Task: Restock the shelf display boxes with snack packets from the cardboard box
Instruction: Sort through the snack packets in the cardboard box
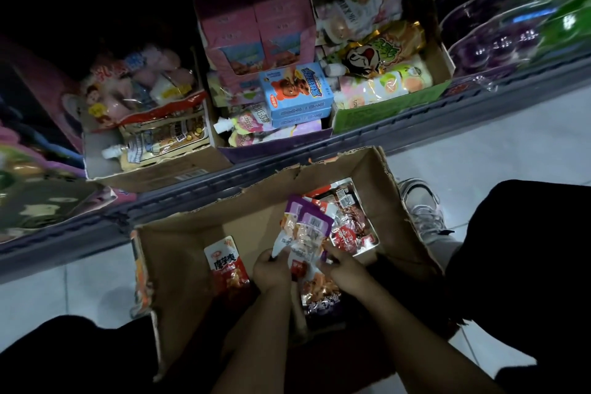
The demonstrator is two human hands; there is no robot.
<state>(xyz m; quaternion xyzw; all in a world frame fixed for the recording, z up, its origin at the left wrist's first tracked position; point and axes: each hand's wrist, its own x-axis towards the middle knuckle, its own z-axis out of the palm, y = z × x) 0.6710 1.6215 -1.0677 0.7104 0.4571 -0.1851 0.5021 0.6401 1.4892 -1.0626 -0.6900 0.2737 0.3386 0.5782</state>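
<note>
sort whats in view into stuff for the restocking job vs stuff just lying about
For the job: cardboard box, purple snack packets held by both hands (left, right), red packet, shelf display boxes.

Lying about: bagged purple bottles, sneaker.

Pale tiled floor lying under dim light; dark grey shelf edge running diagonally across view; upper shelf recess sinking into shadow.

Bare forearms without sleeves, dark trousers over both knees, and a pale laced sneaker with dark trim.
</note>
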